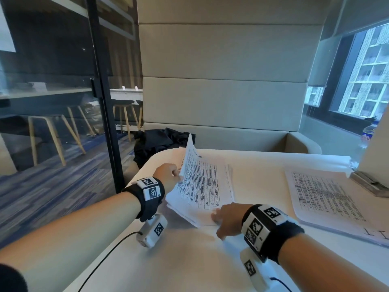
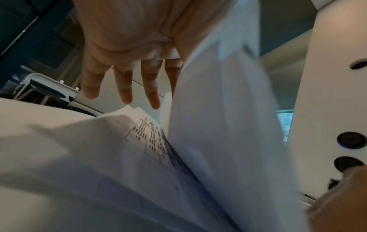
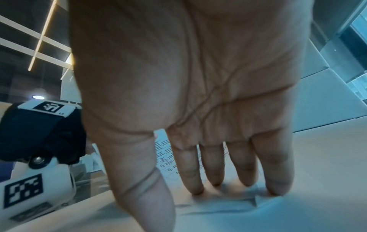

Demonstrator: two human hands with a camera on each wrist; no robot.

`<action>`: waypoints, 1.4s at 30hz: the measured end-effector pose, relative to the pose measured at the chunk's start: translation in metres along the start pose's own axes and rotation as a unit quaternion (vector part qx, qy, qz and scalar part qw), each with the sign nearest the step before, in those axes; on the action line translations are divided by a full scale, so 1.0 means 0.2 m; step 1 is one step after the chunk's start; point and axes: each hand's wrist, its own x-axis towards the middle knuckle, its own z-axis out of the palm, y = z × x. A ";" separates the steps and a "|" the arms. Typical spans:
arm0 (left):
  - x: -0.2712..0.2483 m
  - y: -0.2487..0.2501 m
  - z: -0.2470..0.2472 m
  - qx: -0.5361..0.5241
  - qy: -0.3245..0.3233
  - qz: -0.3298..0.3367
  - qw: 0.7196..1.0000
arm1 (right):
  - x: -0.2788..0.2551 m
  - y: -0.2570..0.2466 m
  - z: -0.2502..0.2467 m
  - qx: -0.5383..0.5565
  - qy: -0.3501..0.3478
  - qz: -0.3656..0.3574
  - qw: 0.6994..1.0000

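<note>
Left hand (image 1: pixel 168 175) pinches the top sheet (image 1: pixel 202 182), lifted at its left edge, other fingers straight; right hand (image 1: pixel 228 218), fingers flat, presses the paper stack (image 1: pixel 179 204) at its near corner on the table (image 1: pixel 189 260); second stack (image 1: pixel 324 199) lies well apart, rightward.

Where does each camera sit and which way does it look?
Head: worn on the head, facing forward and down at the table; shows the left hand lifting a sheet, the right hand flat on the paper stack.
Left wrist: under that wrist, looking along the palm at the fingers and sheet.
Right wrist: under that wrist, looking along the palm at fingers pressing the paper stack; left wristband shows.
Shared: head and left wrist both show the sheet.
</note>
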 end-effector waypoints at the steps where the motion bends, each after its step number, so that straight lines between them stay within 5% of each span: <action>1: -0.01 0.00 -0.01 0.008 0.008 0.004 1.000 | -0.01 0.00 -0.01 0.005 -0.001 0.003 1.000; 11: -0.06 0.02 -0.02 -0.020 0.030 0.134 0.990 | -0.02 0.17 -0.09 0.173 0.104 0.071 0.977; 20: -0.14 0.05 -0.07 -0.079 0.097 0.225 0.966 | -0.01 0.51 -0.17 0.399 0.326 0.155 0.843; 31: -0.16 0.03 -0.07 -0.156 0.073 0.240 0.955 | 0.04 0.71 -0.21 0.391 0.432 0.199 0.788; 35: -0.14 0.01 -0.05 -0.163 0.090 0.212 0.959 | 0.03 0.73 -0.21 0.385 0.526 0.163 0.740; 42: -0.10 0.02 -0.04 -0.211 0.105 0.118 0.965 | 0.01 0.69 -0.22 0.208 0.686 0.106 0.689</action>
